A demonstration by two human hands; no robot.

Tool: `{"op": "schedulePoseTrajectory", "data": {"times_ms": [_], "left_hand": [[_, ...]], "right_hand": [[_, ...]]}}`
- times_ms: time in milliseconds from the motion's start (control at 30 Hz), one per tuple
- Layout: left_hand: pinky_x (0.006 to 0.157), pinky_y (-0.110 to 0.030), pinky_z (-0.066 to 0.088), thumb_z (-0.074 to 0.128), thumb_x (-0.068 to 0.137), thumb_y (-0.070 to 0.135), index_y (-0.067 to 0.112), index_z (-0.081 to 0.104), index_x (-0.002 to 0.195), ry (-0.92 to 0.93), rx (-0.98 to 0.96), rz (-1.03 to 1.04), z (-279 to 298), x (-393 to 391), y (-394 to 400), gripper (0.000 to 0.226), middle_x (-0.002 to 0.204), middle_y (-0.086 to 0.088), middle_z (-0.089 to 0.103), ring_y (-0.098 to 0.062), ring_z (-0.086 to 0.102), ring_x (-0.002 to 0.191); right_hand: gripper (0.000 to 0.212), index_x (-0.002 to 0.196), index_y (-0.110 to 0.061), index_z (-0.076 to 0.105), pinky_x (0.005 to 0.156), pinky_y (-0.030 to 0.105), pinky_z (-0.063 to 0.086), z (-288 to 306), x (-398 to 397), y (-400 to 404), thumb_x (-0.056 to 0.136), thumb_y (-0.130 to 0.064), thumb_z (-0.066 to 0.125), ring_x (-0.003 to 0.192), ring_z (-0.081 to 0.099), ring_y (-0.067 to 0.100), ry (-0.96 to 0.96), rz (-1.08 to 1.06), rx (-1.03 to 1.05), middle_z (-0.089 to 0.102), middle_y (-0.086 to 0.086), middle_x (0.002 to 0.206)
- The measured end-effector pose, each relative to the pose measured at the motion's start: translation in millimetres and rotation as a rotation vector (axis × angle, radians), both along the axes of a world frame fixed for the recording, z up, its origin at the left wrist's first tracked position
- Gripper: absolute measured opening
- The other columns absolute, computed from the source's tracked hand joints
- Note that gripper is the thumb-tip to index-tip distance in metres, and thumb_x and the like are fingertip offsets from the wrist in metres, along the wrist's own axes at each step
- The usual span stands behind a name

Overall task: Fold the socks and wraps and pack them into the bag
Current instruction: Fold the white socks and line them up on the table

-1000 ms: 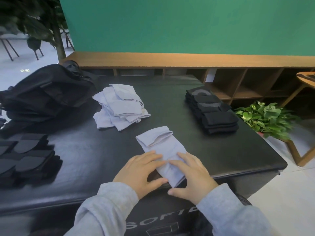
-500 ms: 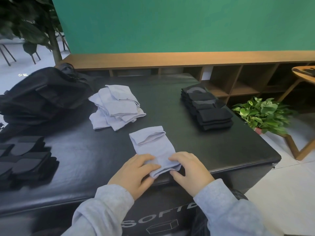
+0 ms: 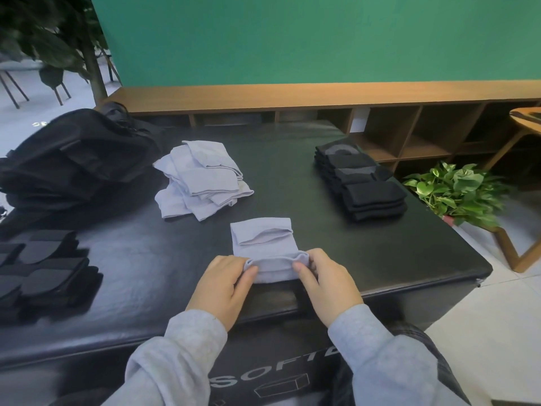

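Item in hand: a pale lavender knitted sock (image 3: 263,247), lying flat just below the centre of the frame on the black padded table top (image 3: 366,259).
Long axis: runs from the near table edge up the frame toward the green wall; the far end is already turned back into a flap.
Left hand (image 3: 225,285): clamped on the left corner of the sock's near end, thumb on top, fingers under the rolled edge.
Right hand (image 3: 325,284): pinching the right corner of the same near end, level with the left.
Key relation: the unfolded length lies directly beyond both grips, up the frame, so the fold probably carries the near edge away from the body onto the flap. Both hands are equally near.
Finished pale pile: folded lavender socks (image 3: 202,180), upper left of centre, well apart from the hands.
Dark stacks: black folded pieces (image 3: 363,183) at upper right, more (image 3: 44,268) at left edge.
Bag: black soft backpack (image 3: 70,159), upper left, nearer the left hand; whether it is open cannot be told.
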State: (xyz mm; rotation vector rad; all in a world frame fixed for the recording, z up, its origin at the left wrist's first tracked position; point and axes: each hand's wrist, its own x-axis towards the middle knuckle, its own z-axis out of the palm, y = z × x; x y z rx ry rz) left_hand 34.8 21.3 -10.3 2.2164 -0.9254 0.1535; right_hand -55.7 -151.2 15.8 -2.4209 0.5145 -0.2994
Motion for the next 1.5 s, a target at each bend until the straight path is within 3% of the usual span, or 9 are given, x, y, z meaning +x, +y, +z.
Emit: {"op": "schedulePoseTrajectory", "data": {"times_ms": [233, 400, 700, 800, 900, 1000, 1200, 1300, 1500], "left_hand": [[0.06, -0.027, 0.025, 0.039, 0.098, 0.032, 0.025, 0.029, 0.064, 0.1, 0.085, 0.198, 9, 2, -11, 0.036, 0.064, 0.008, 0.041, -0.014, 0.039, 0.069], [0.065, -0.028, 0.035, 0.039, 0.097, 0.036, 0.018, 0.048, 0.083, 0.127, 0.115, 0.289, 12, 6, -19, 0.025, 0.074, 0.006, 0.052, -0.018, 0.049, 0.076], [0.075, -0.006, 0.031, 0.055, 0.089, 0.009, 0.021, 0.047, 0.093, 0.039, -0.022, 0.264, 3, 2, -16, 0.016, 0.102, 0.01, 0.037, -0.006, 0.036, 0.091], [0.088, -0.009, 0.032, 0.057, 0.085, 0.001, 0.016, 0.06, 0.094, -0.034, -0.034, 0.218, -3, 3, -13, 0.018, 0.11, 0.007, 0.042, -0.005, 0.031, 0.102], [0.095, -0.035, 0.034, 0.053, 0.082, 0.035, 0.02, 0.063, 0.095, -0.092, 0.016, 0.178, -6, 1, -14, 0.021, 0.119, 0.004, 0.046, -0.012, 0.03, 0.118], [0.102, -0.031, 0.021, 0.04, 0.071, 0.057, 0.023, 0.059, 0.103, -0.089, 0.109, 0.128, -6, -1, -17, 0.05, 0.129, 0.009, 0.04, -0.01, 0.022, 0.129], [0.092, -0.012, 0.027, 0.049, 0.076, 0.021, 0.025, 0.057, 0.104, 0.004, 0.017, 0.067, -1, -2, -9, 0.029, 0.107, 0.016, 0.051, 0.001, 0.037, 0.106], [0.086, -0.002, 0.026, 0.048, 0.074, 0.032, 0.029, 0.063, 0.084, 0.036, -0.129, 0.074, 3, -1, -7, 0.019, 0.098, 0.02, 0.055, 0.005, 0.041, 0.099], [0.09, -0.002, 0.024, 0.067, 0.081, 0.016, 0.034, 0.059, 0.069, 0.176, -0.138, 0.08, 10, 3, -4, 0.023, 0.111, 0.024, 0.055, 0.012, 0.036, 0.113]], "right_hand": [[0.029, 0.083, -0.022, 0.043, 0.061, 0.029, 0.037, -6, 14, 9, 0.095, -0.048, 0.039, 0.071, 0.05, 0.02, -0.013, -0.138, -0.074, 0.047, -0.011, 0.067], [0.029, 0.089, -0.025, 0.046, 0.06, 0.028, 0.035, -5, 19, 7, 0.095, -0.051, 0.036, 0.071, 0.049, 0.017, 0.027, -0.171, -0.116, 0.047, -0.012, 0.067], [0.002, 0.091, -0.027, 0.057, 0.061, 0.026, 0.039, -24, 12, 4, 0.09, -0.027, 0.056, 0.089, 0.046, 0.008, -0.23, -0.151, -0.185, 0.049, -0.016, 0.098], [0.023, 0.096, -0.025, 0.067, 0.071, 0.022, 0.041, -29, 10, 2, 0.081, -0.028, 0.049, 0.098, 0.044, 0.007, -0.294, -0.026, -0.279, 0.059, -0.015, 0.107], [0.047, 0.114, -0.027, 0.062, 0.09, 0.025, 0.031, -25, 9, 3, 0.074, -0.035, 0.04, 0.12, 0.038, 0.006, -0.174, 0.08, -0.342, 0.053, -0.015, 0.128], [0.059, 0.128, -0.028, 0.053, 0.098, 0.02, 0.018, -25, 10, 1, 0.073, -0.033, 0.034, 0.131, 0.034, 0.006, -0.105, 0.115, -0.318, 0.044, -0.018, 0.138], [0.037, 0.107, -0.025, 0.064, 0.085, 0.022, 0.03, -29, 8, -2, 0.073, -0.024, 0.049, 0.101, 0.051, 0.014, -0.183, 0.049, -0.25, 0.06, -0.014, 0.108], [0.016, 0.087, -0.027, 0.065, 0.077, 0.02, 0.036, -30, 6, -2, 0.074, -0.03, 0.056, 0.091, 0.043, 0.012, -0.241, 0.046, -0.227, 0.051, -0.015, 0.093], [0.012, 0.081, -0.022, 0.06, 0.09, 0.019, 0.035, -26, 3, 0, 0.079, -0.032, 0.054, 0.108, 0.04, 0.0, -0.263, 0.105, -0.17, 0.045, -0.025, 0.112]]}}
